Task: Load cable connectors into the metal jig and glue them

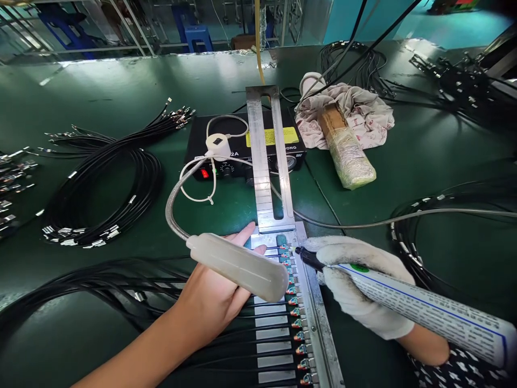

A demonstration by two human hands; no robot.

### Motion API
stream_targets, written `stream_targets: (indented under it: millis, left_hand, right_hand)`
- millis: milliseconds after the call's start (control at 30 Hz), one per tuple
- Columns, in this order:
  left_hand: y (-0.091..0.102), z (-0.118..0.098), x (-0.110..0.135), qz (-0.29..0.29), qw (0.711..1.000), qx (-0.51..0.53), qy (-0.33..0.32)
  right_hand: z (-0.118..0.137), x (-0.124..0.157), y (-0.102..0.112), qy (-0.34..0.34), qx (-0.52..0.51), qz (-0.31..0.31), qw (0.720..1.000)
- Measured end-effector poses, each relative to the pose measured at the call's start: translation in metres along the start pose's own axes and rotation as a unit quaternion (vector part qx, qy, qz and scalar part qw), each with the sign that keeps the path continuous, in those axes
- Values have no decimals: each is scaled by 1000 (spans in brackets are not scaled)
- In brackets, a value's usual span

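Note:
My right hand (pixel 367 285), in a white glove, grips a white printed tube (pixel 428 312) with a black nozzle. The nozzle's tip is at the upper end of a row of small cable connectors (pixel 297 312), close to the topmost ones. These connectors sit side by side in a long metal fixture (pixel 319 334), black cables (pixel 270 339) running left from them. My bare left hand (pixel 214 285) rests at the fixture's left side, fingers stretched out near the upper cables. A pale lamp head (pixel 242 267) on a bendable neck hides part of that hand.
Behind the fixture, a slotted metal plate (pixel 262 178) leans on a black control box (pixel 238 145). Coiled black cables (pixel 149 172) lie at left, more (pixel 407 253) at right. A plastic-wrapped block (pixel 349 151) rests by a crumpled cloth (pixel 375 113). A thin hose (pixel 363 222) crosses the right side.

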State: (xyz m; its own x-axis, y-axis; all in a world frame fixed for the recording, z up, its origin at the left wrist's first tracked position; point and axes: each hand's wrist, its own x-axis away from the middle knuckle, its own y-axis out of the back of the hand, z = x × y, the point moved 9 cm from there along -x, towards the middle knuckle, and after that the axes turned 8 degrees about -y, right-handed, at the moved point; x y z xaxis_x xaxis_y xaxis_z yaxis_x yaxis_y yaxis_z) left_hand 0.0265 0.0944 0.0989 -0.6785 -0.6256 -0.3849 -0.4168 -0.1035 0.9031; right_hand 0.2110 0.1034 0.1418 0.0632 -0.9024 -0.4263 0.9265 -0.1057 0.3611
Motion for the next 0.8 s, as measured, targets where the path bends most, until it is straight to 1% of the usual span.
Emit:
stream_targets:
  millis: [233, 367, 567, 800]
  left_hand:
    - [0, -1, -1, 4, 1000, 1, 2]
    - [1, -2, 0, -2, 1000, 3, 0]
    - [-1, -1, 1, 7, 1000, 13, -4]
    - [1, -2, 0, -1, 1000, 9, -7]
  right_hand:
    - [2, 0, 0, 8, 4, -5, 1000]
    - [2, 0, 0, 8, -1, 2, 1000]
    - [6, 0, 0, 22, 6, 19, 1000]
    - [5, 1, 0, 19, -2, 19, 1000]
